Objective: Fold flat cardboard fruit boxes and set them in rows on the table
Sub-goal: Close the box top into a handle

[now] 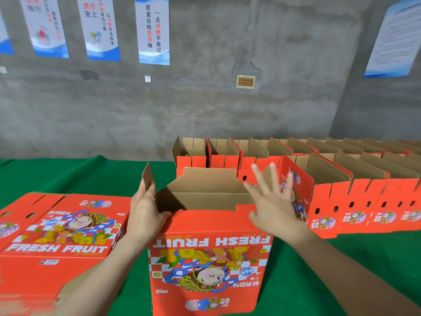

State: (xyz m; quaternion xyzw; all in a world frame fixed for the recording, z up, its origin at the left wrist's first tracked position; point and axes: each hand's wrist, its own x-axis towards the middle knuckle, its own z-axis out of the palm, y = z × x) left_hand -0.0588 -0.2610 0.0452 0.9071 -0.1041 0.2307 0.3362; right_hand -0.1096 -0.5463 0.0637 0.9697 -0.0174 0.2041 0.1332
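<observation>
A red "FRESH FRUIT" cardboard box (209, 258) stands opened up in front of me, its print upside down and its brown inside showing. My left hand (143, 215) holds the box's upper left corner, thumb on the front panel and fingers along the raised left flap (148, 176). My right hand (273, 201) is spread with straight fingers over the box's right side, by the right flap (296, 183); contact is unclear. A stack of flat red boxes (57, 231) lies at the left.
Two rows of folded red boxes (341, 176) with open tops run along the back right of the green table (68, 174). A grey concrete wall with posters (152, 30) rises behind the table.
</observation>
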